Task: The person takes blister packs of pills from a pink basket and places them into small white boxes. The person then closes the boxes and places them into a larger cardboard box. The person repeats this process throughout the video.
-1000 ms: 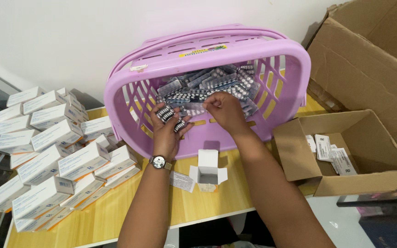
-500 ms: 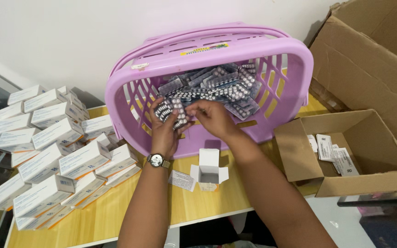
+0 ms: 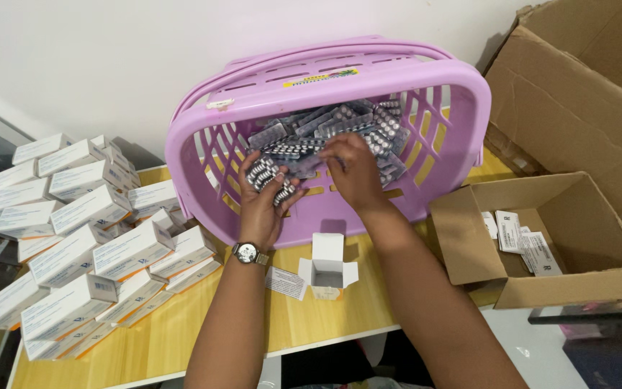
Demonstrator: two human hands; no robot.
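Observation:
A purple plastic basket (image 3: pixel 455 94) lies tipped toward me on the wooden table, holding a heap of silver blister strips (image 3: pixel 350 126). My left hand (image 3: pixel 260 205), with a wristwatch, is inside the basket and holds a small stack of blister strips (image 3: pixel 268 176). My right hand (image 3: pixel 354 173) reaches into the heap to the right of it, fingers closing on a strip. A small open white carton (image 3: pixel 327 263) stands on the table just in front of the basket, between my forearms, with a folded leaflet (image 3: pixel 284 282) beside it.
Many white medicine boxes (image 3: pixel 73 238) are piled on the table's left. An open brown cardboard box (image 3: pixel 577 284) with folded leaflets inside sits at the right, and a larger cardboard box (image 3: pixel 577 94) stands behind it. A white wall is behind the basket.
My right hand came left to the stack in my left hand, then moved back up and right into the heap. The left hand kept its stack and barely moved.

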